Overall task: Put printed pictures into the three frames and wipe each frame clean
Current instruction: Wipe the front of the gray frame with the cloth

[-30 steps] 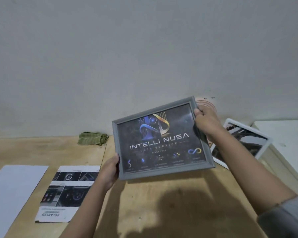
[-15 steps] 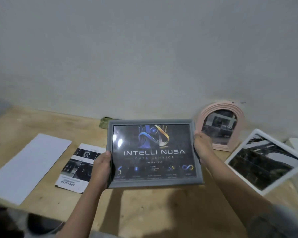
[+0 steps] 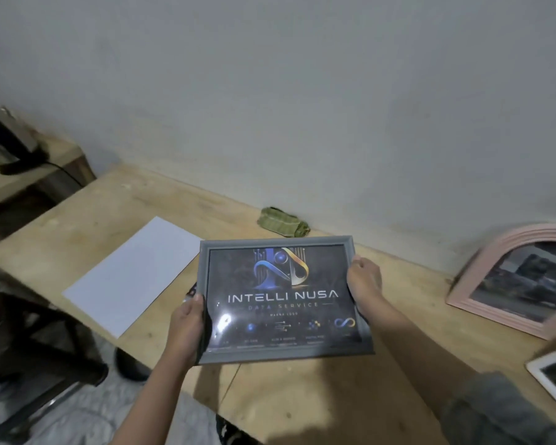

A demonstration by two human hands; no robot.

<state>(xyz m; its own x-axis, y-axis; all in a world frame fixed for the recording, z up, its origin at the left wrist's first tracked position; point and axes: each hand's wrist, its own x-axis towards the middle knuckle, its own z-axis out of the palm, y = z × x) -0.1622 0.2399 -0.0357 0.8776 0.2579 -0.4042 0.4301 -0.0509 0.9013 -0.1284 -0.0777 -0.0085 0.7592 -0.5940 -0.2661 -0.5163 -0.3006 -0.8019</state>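
We are holding a grey rectangular picture frame (image 3: 283,300) above the light wooden desk (image 3: 334,396), our left hand (image 3: 187,332) gripping its left edge and our right hand (image 3: 365,287) gripping its right edge, a dark printed logo poster showing inside. Beyond, a white paper sheet (image 3: 132,271) is lying flat; a pink arched frame (image 3: 511,281) and a green folded cloth (image 3: 283,221) are sitting by the grey wall (image 3: 302,107).
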